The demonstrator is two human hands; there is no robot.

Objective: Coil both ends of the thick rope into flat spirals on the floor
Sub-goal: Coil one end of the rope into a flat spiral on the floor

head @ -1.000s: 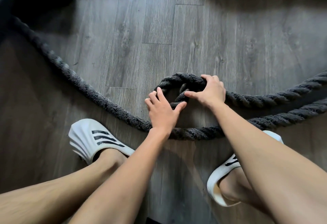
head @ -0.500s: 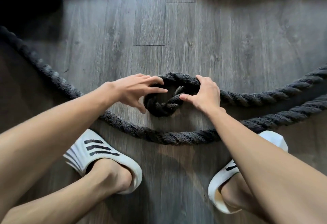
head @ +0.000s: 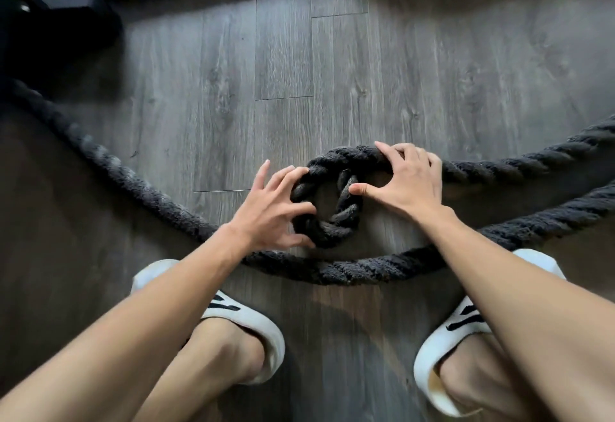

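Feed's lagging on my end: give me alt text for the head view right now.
Two bare hands shape the end of a thick rope into a small loop on grey wood floor: the left hand holds the loop's left side, the right hand grips its top, thumb against the inner end. The rest of the rope curves past two white slippers.

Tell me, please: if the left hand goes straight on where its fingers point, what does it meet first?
The small loop of the thick rope: the left hand points up and right, and its fingers touch the loop's left side. Past the loop is the right hand.
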